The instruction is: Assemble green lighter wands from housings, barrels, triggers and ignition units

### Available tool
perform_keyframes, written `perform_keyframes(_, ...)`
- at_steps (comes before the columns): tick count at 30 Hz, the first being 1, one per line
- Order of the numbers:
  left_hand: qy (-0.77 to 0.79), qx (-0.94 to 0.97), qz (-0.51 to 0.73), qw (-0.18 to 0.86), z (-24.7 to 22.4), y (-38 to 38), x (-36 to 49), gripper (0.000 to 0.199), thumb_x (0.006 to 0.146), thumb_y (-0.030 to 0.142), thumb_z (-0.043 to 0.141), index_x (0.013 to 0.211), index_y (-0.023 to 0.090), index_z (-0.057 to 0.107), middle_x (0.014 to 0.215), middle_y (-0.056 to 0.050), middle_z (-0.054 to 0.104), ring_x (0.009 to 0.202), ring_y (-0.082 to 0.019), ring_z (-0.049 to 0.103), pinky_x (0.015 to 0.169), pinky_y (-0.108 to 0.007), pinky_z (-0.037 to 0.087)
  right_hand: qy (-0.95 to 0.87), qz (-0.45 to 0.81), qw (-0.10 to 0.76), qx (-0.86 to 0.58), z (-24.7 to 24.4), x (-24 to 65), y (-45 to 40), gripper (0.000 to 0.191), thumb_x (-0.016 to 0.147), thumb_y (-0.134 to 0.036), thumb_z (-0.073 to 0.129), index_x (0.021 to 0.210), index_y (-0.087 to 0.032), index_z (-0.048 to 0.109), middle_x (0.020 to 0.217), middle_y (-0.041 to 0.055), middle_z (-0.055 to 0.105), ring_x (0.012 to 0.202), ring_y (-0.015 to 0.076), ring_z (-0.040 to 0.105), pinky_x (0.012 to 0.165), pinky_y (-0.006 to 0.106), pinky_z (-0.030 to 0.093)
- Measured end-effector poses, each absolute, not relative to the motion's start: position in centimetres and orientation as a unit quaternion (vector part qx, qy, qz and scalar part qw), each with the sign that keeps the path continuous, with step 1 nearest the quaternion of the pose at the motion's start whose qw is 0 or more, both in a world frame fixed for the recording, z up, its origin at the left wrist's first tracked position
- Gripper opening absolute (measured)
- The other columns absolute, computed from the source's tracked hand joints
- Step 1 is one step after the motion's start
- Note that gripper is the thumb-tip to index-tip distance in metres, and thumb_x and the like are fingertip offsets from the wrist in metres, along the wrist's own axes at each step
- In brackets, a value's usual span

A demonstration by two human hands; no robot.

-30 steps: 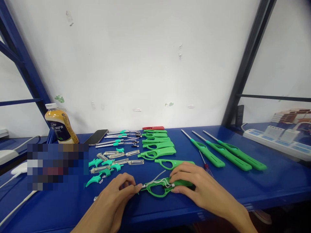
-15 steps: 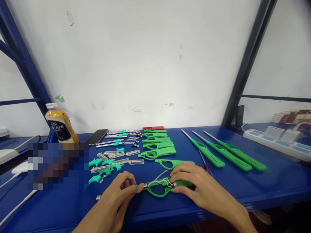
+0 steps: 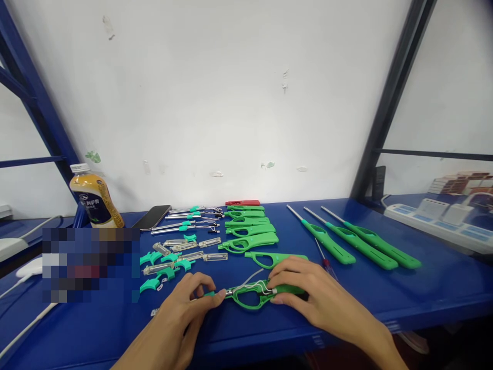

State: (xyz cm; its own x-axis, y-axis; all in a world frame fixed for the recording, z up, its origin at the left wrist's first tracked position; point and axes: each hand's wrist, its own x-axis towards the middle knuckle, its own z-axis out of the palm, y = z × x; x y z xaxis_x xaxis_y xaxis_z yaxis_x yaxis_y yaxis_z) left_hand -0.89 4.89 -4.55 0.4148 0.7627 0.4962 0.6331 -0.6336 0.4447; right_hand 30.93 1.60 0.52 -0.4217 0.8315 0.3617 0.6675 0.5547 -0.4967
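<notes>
A green lighter half-shell (image 3: 248, 304) lies near the front of the table, inner side up, with pale wires and a thin tube running along it. My left hand (image 3: 194, 303) is closed in a pinch on the lighter's metal nozzle tube (image 3: 229, 292) at the shell's left end; a bit of teal shows under its fingers. My right hand (image 3: 304, 288) is closed over the handle end of the shell, thumb and fingers around the small igniter part (image 3: 273, 291) where the wires end. Its fingers hide much of the handle.
Behind lie several green shells (image 3: 252, 240) and a red one (image 3: 242, 203). Left are nozzle tubes (image 3: 169, 229), clear fuel tanks (image 3: 215, 256), teal triggers (image 3: 149, 285), a phone (image 3: 153, 218) and a bottle (image 3: 96, 200). Right are three lighters (image 3: 329, 243), a screwdriver (image 3: 325, 262) and a power strip (image 3: 439, 221).
My left fingers have shifted slightly on the nozzle tube, so more teal shows beneath them. My right hand stays almost in place on the shell.
</notes>
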Motion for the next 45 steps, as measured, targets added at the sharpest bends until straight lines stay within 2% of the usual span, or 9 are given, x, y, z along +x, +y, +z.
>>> perform_keyframes(5,0.404,0.854,0.315,0.089,-3.9,4.7,-1.1,0.040,0.112,0.033,0.039,0.112,0.033,0.079,0.111,-0.006,0.067,0.086,-0.016,0.064,0.072,-0.022,0.056,-0.830,0.141,0.291,-0.454,0.6,30.9,1.6,0.011,0.104,-0.037,0.073,0.108,-0.027,0.078,0.119,-0.0005,0.077,0.114,0.0202,0.069,0.104,0.031,0.049)
perform_keyframes(11,0.366,0.873,0.309,0.097,-2.4,4.3,-1.1,0.044,0.110,0.021,0.038,0.131,0.037,0.074,0.116,-0.006,0.072,0.098,-0.019,0.067,0.085,-0.031,0.059,-0.832,0.137,0.296,-0.450,0.4,31.1,1.4,0.013,0.105,-0.037,0.071,0.109,-0.027,0.078,0.119,0.0017,0.077,0.114,0.0219,0.070,0.104,0.033,0.051)
perform_keyframes(20,0.356,0.884,0.297,0.065,-2.3,3.9,-1.4,0.046,0.110,0.019,0.043,0.142,0.043,0.065,0.126,-0.001,0.073,0.114,-0.019,0.070,0.102,-0.036,0.060,-0.832,0.134,0.298,-0.449,0.2,31.1,1.6,0.018,0.106,-0.041,0.069,0.109,-0.028,0.081,0.121,0.0028,0.076,0.115,0.0224,0.070,0.105,0.034,0.052)
perform_keyframes(27,0.368,0.870,0.328,-0.019,-1.6,3.8,-1.3,0.035,0.108,0.027,0.053,0.138,0.037,0.068,0.125,-0.003,0.074,0.115,-0.021,0.071,0.099,-0.032,0.061,-0.831,0.137,0.302,-0.448,0.4,31.0,1.5,0.020,0.106,-0.043,0.068,0.108,-0.028,0.081,0.118,0.0013,0.077,0.113,0.0206,0.070,0.103,0.032,0.051)
perform_keyframes(30,0.416,0.833,0.362,-0.044,-1.7,5.0,-3.0,0.032,0.109,0.037,0.049,0.131,0.034,0.073,0.127,-0.005,0.074,0.118,-0.024,0.069,0.099,-0.037,0.059,-0.831,0.136,0.308,-0.443,0.5,31.0,1.5,0.021,0.108,-0.042,0.066,0.109,-0.028,0.082,0.117,0.0012,0.077,0.112,0.0202,0.070,0.103,0.032,0.051)
perform_keyframes(32,0.446,0.818,0.354,-0.084,-1.6,6.3,-4.7,0.033,0.107,0.042,0.049,0.121,0.032,0.078,0.123,-0.006,0.076,0.116,-0.029,0.069,0.103,-0.045,0.056,-0.835,0.132,0.308,-0.436,0.5,31.1,1.6,0.021,0.109,-0.039,0.064,0.111,-0.029,0.082,0.117,0.0011,0.077,0.112,0.0198,0.070,0.103,0.032,0.051)
perform_keyframes(34,0.481,0.807,0.321,-0.119,-1.2,7.6,-6.5,0.037,0.103,0.045,0.050,0.114,0.031,0.082,0.114,-0.008,0.080,0.109,-0.032,0.071,0.096,-0.048,0.058,-0.840,0.125,0.308,-0.429,0.4,31.1,1.6,0.021,0.110,-0.038,0.063,0.112,-0.030,0.082,0.118,0.0008,0.077,0.112,0.0196,0.071,0.102,0.032,0.051)
perform_keyframes(37,0.502,0.801,0.301,-0.126,-0.4,8.9,-8.3,0.037,0.098,0.041,0.050,0.104,0.029,0.084,0.107,-0.009,0.083,0.098,-0.035,0.074,0.089,-0.052,0.059,-0.840,0.124,0.309,-0.428,0.3,31.2,1.6,0.022,0.110,-0.038,0.062,0.111,-0.029,0.083,0.117,0.0009,0.078,0.111,0.0198,0.072,0.102,0.032,0.052)
perform_keyframes(45,0.520,0.807,0.253,-0.119,0.9,8.5,-8.7,0.039,0.095,0.037,0.049,0.102,0.030,0.086,0.103,-0.007,0.084,0.093,-0.035,0.079,0.080,-0.047,0.063,-0.838,0.122,0.310,-0.431,0.3,31.1,1.6,0.021,0.110,-0.037,0.063,0.111,-0.029,0.083,0.116,0.0012,0.079,0.110,0.0202,0.072,0.102,0.032,0.053)
